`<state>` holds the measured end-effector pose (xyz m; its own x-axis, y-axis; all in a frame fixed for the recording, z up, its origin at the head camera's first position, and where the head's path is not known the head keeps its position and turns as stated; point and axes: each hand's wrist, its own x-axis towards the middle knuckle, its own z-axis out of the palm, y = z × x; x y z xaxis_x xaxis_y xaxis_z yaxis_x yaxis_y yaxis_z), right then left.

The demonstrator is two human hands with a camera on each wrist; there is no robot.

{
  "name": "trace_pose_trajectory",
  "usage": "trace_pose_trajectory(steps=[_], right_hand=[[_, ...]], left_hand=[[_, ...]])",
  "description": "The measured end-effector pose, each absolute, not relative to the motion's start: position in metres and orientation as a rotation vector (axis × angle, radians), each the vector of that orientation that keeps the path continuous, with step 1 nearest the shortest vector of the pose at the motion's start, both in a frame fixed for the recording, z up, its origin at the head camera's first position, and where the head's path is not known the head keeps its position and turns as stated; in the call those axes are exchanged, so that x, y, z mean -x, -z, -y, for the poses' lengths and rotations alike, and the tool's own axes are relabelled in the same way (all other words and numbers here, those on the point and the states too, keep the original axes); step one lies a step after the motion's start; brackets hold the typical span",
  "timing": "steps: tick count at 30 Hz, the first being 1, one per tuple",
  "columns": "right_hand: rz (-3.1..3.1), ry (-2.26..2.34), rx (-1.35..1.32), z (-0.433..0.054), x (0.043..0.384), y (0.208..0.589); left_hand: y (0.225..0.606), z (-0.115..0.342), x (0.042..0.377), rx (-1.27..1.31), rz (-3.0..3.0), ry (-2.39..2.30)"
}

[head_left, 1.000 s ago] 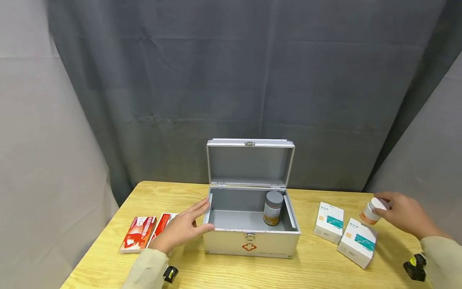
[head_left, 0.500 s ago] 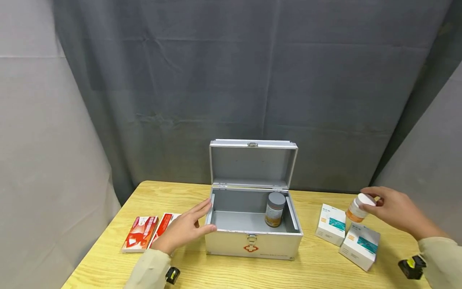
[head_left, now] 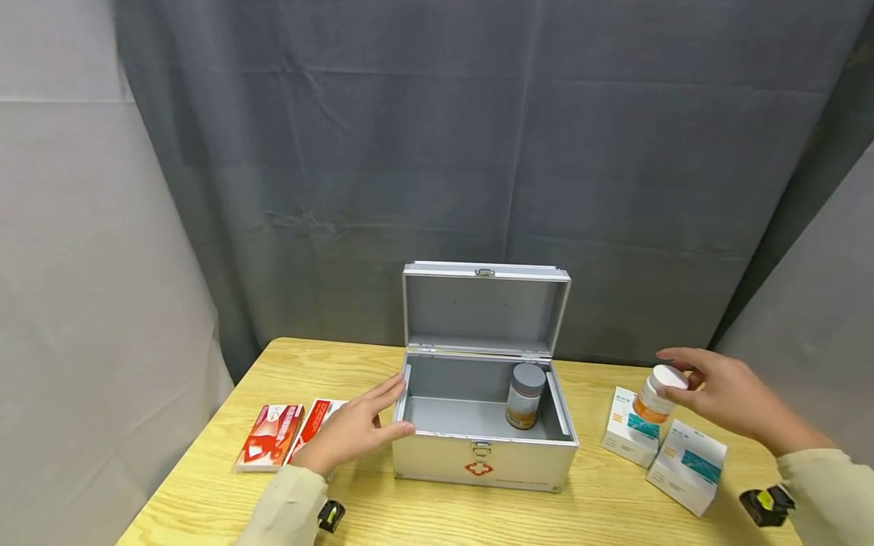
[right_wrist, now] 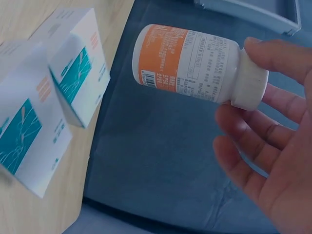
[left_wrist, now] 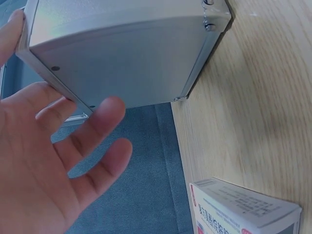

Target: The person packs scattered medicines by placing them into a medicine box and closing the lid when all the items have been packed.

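My right hand (head_left: 727,398) pinches the white cap of a pill bottle (head_left: 655,396) with an orange-and-white label, held up above the medicine boxes. In the right wrist view the bottle (right_wrist: 187,63) lies sideways across the picture, thumb and fingers on its cap. A silver first-aid case (head_left: 481,464) with a red cross stands with its lid (head_left: 486,311) raised. Inside, at the right, a grey-capped jar (head_left: 525,396) stands upright. My left hand (head_left: 360,428) touches the case's left rim, fingers extended; the left wrist view shows these fingers (left_wrist: 97,124) beside the case's side wall (left_wrist: 122,63).
Two white-and-teal medicine boxes (head_left: 688,466) lie right of the case. At the left are a red-and-white box (head_left: 271,437) and a second red-and-white box (head_left: 315,423), partly covered by my left hand. A dark curtain (head_left: 341,174) hangs behind the wooden table (head_left: 205,500).
My right hand has carried the pill bottle leftward, from right of the white-and-teal boxes to over them. The left hand stays at the case's rim. The head view has shifted slightly.
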<state>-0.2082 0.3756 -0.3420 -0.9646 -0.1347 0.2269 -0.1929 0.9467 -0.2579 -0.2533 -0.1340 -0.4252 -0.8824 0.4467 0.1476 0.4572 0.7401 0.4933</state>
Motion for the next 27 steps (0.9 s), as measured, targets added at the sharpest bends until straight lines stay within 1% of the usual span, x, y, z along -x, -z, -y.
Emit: trace_pose_trajectory(steps=[19,27], right_hand=[[2.845,-0.419,-0.457,-0.341,0.202,0.321],[2.879,-0.314,-0.571,-0.311,0.21,0.311]], left_hand=[[0.424,0.129,0.255,0.756,2.917,0.842],[0.426,0.131,0.253,0.727,2.936,0.864]])
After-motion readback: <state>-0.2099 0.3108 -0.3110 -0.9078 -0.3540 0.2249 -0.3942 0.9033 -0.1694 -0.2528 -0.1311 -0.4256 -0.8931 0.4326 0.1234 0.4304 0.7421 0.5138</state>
